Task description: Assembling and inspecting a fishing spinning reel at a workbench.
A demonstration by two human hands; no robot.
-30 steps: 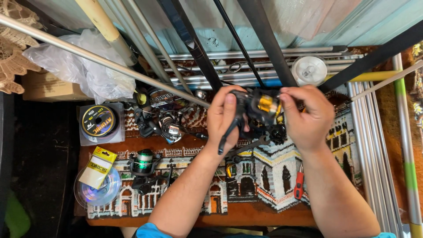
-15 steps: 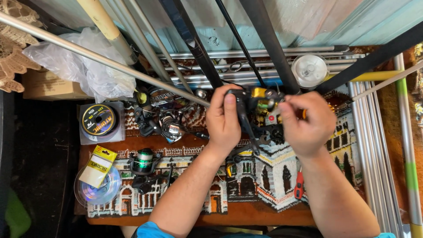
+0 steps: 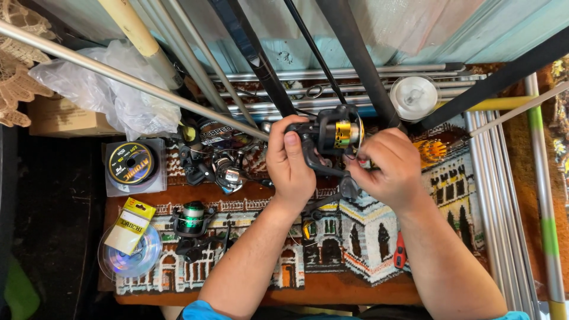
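Observation:
A black and gold spinning fishing reel (image 3: 335, 133) is held up between both hands above a small table covered with a woven cloth of buildings (image 3: 355, 237). My left hand (image 3: 289, 163) grips the reel's body and stem from the left, thumb up along it. On the reel's right side, by the handle, my right hand (image 3: 388, 169) has its fingers closed. The reel's black handle arm (image 3: 341, 181) hangs down between the two hands.
Several other reels (image 3: 228, 172) lie left of my hands, with a green-spooled one (image 3: 192, 218) nearer me. Line spools (image 3: 130, 165) and a yellow packet (image 3: 130, 226) sit at the table's left. Rods (image 3: 355, 71) cross overhead; a white spool (image 3: 415, 95) and red-handled tool (image 3: 400, 252) lie right.
Both hands have turned the reel: its gold spool now faces up and its handle arm points down. The hands have shifted slightly left and closer together.

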